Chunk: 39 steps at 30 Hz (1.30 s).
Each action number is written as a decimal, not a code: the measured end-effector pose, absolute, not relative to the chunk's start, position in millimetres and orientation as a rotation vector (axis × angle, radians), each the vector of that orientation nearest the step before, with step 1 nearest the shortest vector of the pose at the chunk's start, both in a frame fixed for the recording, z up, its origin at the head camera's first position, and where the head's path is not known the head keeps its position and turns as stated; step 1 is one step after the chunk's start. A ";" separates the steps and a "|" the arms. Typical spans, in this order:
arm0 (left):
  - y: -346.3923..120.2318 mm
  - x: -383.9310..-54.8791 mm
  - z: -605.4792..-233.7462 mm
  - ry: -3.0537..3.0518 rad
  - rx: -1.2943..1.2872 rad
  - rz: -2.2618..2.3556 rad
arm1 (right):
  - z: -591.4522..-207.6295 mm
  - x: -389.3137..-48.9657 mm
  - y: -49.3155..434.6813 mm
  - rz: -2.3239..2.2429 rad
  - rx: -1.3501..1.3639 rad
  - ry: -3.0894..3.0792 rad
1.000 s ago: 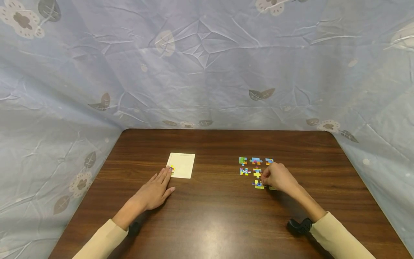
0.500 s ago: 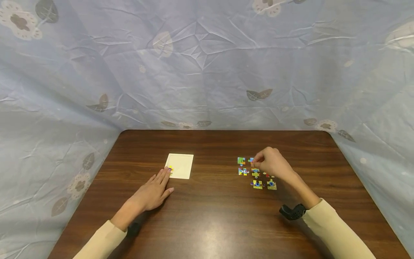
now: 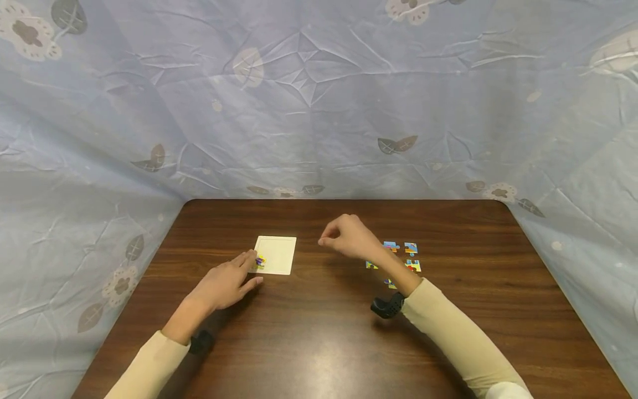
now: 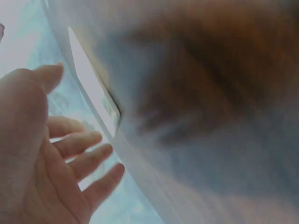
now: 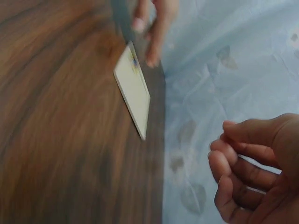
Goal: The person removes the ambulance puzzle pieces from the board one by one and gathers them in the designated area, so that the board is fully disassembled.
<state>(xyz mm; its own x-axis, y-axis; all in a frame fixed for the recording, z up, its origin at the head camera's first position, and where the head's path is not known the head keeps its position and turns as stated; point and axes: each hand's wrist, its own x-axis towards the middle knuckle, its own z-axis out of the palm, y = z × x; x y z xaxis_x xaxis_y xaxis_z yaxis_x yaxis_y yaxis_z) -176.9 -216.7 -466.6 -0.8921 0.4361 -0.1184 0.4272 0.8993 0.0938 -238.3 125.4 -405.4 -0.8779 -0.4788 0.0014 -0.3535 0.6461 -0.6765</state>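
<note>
Left of the middle of the table lies a cream square puzzle board [image 3: 276, 255]. One colourful jigsaw piece [image 3: 260, 261] sits at its near left corner. My left hand [image 3: 224, 284] is beside that corner, fingers extended, fingertips right at the board's edge. In the left wrist view, nothing is in the left hand's palm. My right hand [image 3: 351, 237] hovers to the right of the board. Its fingers [image 5: 219, 165] are loosely curled, the thumb close to the index finger, and no piece shows between them.
Several loose jigsaw pieces [image 3: 410, 247] lie in rows on the right of the brown wooden table [image 3: 309, 321]; my right hand and forearm cover some. A flowered pale-blue cloth [image 3: 319, 111] hangs behind and at both sides. Black devices [image 3: 387, 306] are strapped to my wrists.
My right hand has moved left from the loose pieces toward the board. The left hand has drawn back slightly, so more of the piece at the board's corner shows.
</note>
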 end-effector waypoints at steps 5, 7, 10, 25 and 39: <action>-227.5 -194.5 -468.0 2.913 0.637 0.135 | -424.6 -242.6 80.2 -1.076 -0.857 2.589; -231.3 -200.1 -470.6 2.894 0.626 0.157 | -433.1 -243.5 63.6 -1.077 -0.895 2.555; -236.2 -206.7 -474.9 2.865 0.626 0.189 | -446.2 -245.0 40.1 -1.065 -0.909 2.537; -239.1 -217.2 -489.7 2.819 0.768 0.144 | -491.5 -248.4 -24.7 -0.929 -0.838 2.645; -237.8 -223.6 -494.7 2.807 0.769 0.091 | -500.9 -254.9 -30.9 -0.942 -0.749 2.680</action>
<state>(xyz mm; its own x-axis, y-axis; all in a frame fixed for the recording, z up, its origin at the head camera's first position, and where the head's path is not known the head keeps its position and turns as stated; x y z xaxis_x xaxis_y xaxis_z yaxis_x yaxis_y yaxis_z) -223.6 -237.8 -494.7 -0.8362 0.5094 -0.2032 0.4952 0.8605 0.1198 -254.9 -30.9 -500.9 -0.8507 -0.5251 -0.0224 -0.3955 0.6677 -0.6306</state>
